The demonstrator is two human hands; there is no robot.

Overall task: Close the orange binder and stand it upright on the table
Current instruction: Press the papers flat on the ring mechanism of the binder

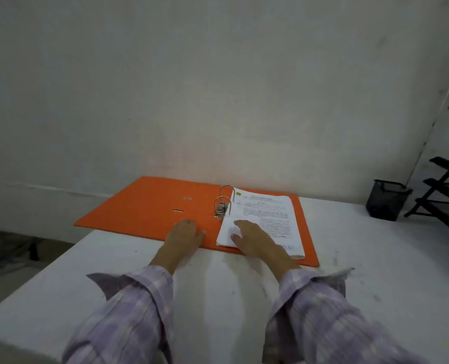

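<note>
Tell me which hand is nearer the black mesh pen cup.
Right. The right hand rests on the papers, on the side toward the pen cup; the left hand lies farther away, on the orange cover.

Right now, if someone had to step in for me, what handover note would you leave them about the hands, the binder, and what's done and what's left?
Left hand: flat and open on the near edge of the orange binder, on its left cover, gripping nothing.
Right hand: open, resting on the stack of papers, fingers at the stack's near left corner.
Binder: lying fully open and flat on the white table, by the wall; ring mechanism in the middle, papers on the right half.
Done: nothing yet.
Left: fold the left cover over the papers, then stand the binder upright.
</note>
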